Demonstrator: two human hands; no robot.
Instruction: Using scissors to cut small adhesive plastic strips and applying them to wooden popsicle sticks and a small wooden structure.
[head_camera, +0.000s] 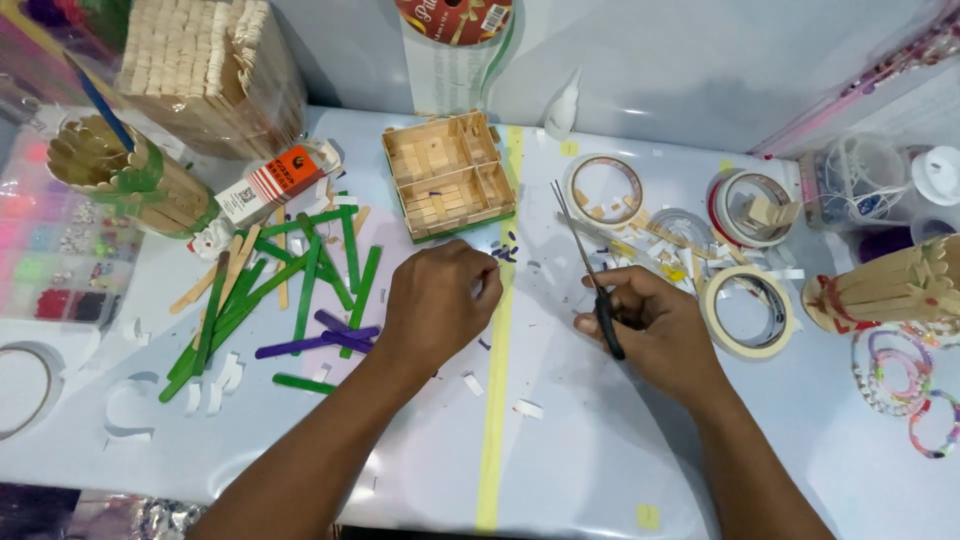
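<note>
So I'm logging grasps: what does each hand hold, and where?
Right hand grips black-handled metal scissors at the handles; left hand pinches something too small to identify.

Green and purple flat wooden craft sticks lie scattered on the pale surface near rolls of tape and a compartmented wooden stick box.

Black-handled scissors, blades nearly closed, point away across the table

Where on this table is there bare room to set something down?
Bare table lies near the front edge, between the forearms and right of the yellow tape line. Crowded: coloured sticks left of the left hand; tape rolls beyond the right hand, which holds scissors.
</note>
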